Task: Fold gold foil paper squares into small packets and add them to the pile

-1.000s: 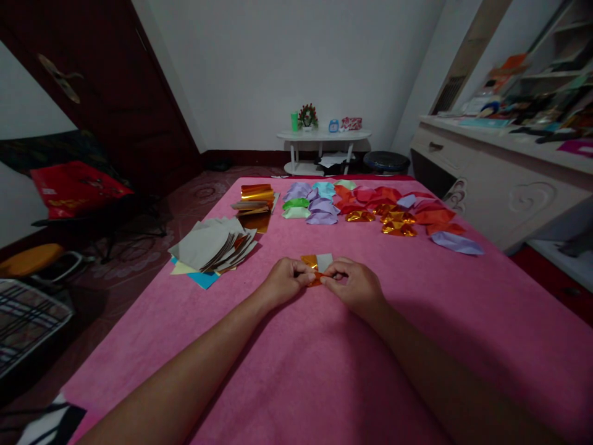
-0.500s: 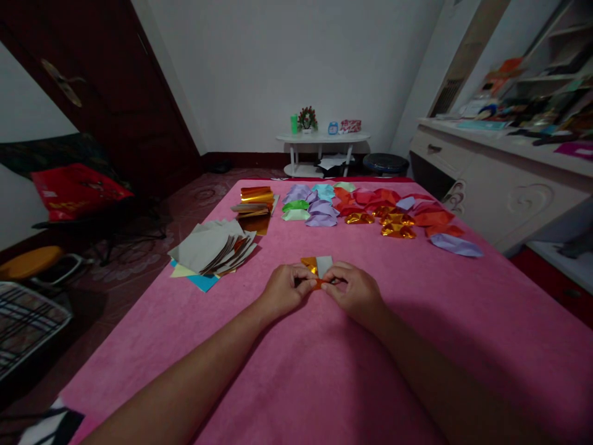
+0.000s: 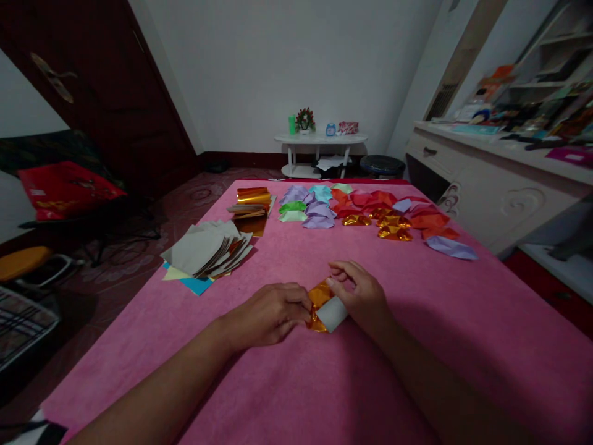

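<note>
A partly folded sheet of gold foil paper (image 3: 319, 296), with its grey-white back showing on one flap, lies tilted on the pink cloth between my hands. The fingers of my left hand (image 3: 273, 312) are bent and closed on its left edge, the fingertips partly hidden. At the opposite side, my right hand (image 3: 364, 293) has its thumb on the foil's upper right edge and its fingers curled. To the left lies a fanned stack of grey-backed foil sheets (image 3: 204, 247). Behind that stands a pile of gold foil sheets (image 3: 252, 201).
Folded paper pieces in lilac (image 3: 319, 215), red (image 3: 365, 199) and gold (image 3: 395, 233) lie across the far part of the pink-covered table (image 3: 278, 395). Blue paper (image 3: 198, 285) pokes out under the stack. A cluttered white cabinet (image 3: 504, 185) stands on the right.
The foil paper has come nearer to me and been turned, showing more gold and its pale flap. My left hand has moved down and left; my right hand's fingers have lifted and loosened from their pinch.
</note>
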`<state>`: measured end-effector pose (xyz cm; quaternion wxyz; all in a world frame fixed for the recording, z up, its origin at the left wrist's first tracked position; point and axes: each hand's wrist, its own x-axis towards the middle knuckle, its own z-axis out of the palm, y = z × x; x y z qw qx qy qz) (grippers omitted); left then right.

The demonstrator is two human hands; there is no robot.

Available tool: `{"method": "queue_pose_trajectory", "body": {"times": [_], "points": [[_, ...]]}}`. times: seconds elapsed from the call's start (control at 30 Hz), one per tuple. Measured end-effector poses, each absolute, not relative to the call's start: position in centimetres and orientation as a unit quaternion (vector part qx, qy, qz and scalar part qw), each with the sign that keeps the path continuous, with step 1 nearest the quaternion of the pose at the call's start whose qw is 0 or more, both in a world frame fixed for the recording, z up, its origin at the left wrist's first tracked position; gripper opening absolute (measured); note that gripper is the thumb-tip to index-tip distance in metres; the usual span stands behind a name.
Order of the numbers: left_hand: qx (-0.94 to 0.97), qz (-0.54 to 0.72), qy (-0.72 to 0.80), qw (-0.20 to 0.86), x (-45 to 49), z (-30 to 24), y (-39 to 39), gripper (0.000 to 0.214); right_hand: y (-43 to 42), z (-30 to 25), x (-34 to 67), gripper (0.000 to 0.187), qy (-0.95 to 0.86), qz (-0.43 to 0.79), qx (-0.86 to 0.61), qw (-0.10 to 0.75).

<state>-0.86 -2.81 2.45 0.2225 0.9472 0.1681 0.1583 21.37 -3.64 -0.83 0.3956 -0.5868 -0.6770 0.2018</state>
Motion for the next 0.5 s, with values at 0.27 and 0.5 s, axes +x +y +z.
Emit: {"method": "queue_pose_trajectory", "body": {"times": [0.27,0.5], "points": [[0.884,0.224,0.348,0.22,1.7,0.8,-4.0,0.029,-2.6,-0.9,21.3,0.027,-0.721,0.186,-0.597,0.299],[0.811,0.2,0.525,0.163,2.2,0.9,-4.4,0.033,-2.5,-0.5,21.4,0.019,-0.733,0.192,-0.6,0.257]]}}
